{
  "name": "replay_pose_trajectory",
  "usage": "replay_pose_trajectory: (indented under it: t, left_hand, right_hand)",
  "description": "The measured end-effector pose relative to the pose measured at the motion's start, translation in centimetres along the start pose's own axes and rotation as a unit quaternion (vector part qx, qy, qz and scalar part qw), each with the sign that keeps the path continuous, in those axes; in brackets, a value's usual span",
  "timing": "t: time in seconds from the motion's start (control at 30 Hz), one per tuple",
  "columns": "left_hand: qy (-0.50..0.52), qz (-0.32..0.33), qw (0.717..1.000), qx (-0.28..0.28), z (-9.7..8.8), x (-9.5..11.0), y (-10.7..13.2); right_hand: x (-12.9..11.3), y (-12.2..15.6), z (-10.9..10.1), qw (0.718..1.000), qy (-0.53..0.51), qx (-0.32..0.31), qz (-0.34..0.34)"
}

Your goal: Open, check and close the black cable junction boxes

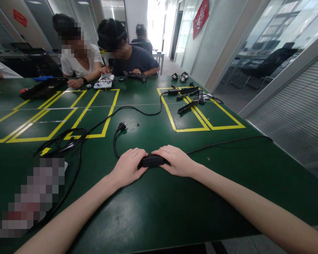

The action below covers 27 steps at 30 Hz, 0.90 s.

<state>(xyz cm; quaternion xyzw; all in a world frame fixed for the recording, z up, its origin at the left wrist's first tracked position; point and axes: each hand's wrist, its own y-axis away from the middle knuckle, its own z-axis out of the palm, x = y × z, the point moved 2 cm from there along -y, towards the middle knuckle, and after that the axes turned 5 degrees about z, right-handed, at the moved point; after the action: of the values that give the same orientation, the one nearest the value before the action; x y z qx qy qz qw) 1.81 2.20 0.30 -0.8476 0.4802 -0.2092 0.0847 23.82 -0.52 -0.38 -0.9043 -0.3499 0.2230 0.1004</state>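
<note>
A small black power adapter (153, 161) with a cable at each end lies on the green table (137, 215) in front of me. My left hand (129, 165) is closed around its left end, where the cable comes out. At the opposite end, my right hand (176, 160) grips the adapter and its cord. The left cable curves up to a black two-pin plug (122, 127) resting on the table. From beneath my right hand a thin black cord (228, 141) runs off to the right table edge.
A coil of black cable (62, 143) lies at the left, beside a blurred-out flat object (31, 197). Tools and dismantled black parts (192, 98) sit inside yellow tape outlines. Across the table, two people work near a power drill (137, 76) and a white device (104, 82).
</note>
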Motion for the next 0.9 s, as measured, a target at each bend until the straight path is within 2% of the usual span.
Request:
replay_pose_trajectory:
  t: [0.27, 0.6, 0.9]
  left_hand:
    - [-0.008, 0.025, 1.0, -0.011, -0.59, 0.33, -0.06]
    - [-0.026, 0.066, 0.997, 0.029, -0.69, 0.49, 0.03]
    - [-0.039, 0.067, 0.996, 0.036, -0.62, 0.57, 0.1]
  right_hand:
    - [-0.22, -0.16, -0.18, 1.0, 0.011, -0.02, -0.001]
    - [-0.01, -0.07, -0.16, 0.999, 0.027, -0.017, -0.019]
    - [-0.13, 0.0, -0.51, 1.0, 0.007, -0.006, -0.024]
